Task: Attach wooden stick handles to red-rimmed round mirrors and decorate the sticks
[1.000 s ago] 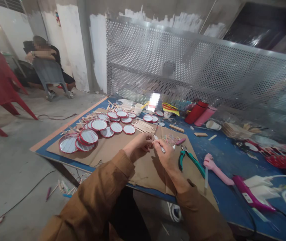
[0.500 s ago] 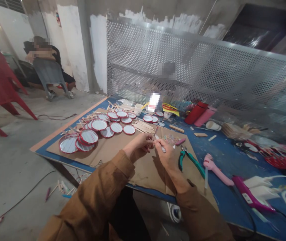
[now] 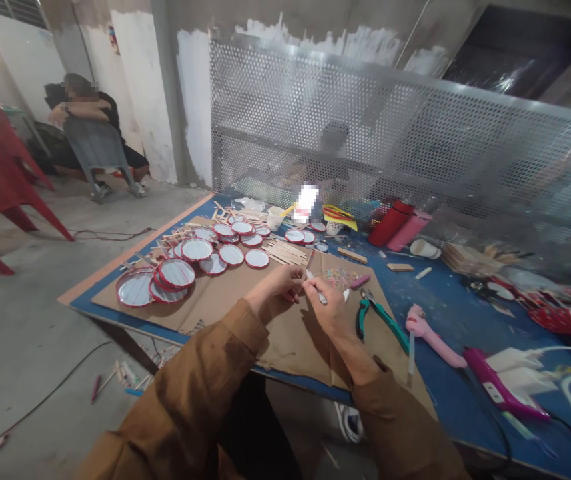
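Note:
My left hand (image 3: 281,285) is closed, its fingertips pinching a thin stick (image 3: 310,259) that points up and away. Close against it, my right hand (image 3: 333,308) is curled around a white pen-like tube (image 3: 321,298). The fingers hide where the two pieces meet. Both hands are above a brown cardboard sheet (image 3: 235,300). Just beyond the right hand lies a heap of small coloured bands (image 3: 340,276). Teal-handled cutting pliers (image 3: 395,328) rest to its right. Loose wooden sticks (image 3: 285,252) lie behind the left hand.
Red-rimmed round discs (image 3: 178,273) are piled at the left. A pink glue gun (image 3: 433,340), a magenta device (image 3: 503,393) and white plugs with cables (image 3: 520,370) sit at the right. A red bottle (image 3: 391,223) lies before the perforated metal screen (image 3: 285,93). Another person sits far left.
My right hand has shifted very slightly left with the white tube, closer to the left fingers. My left hand has stayed nearly still, and the view has moved slightly.

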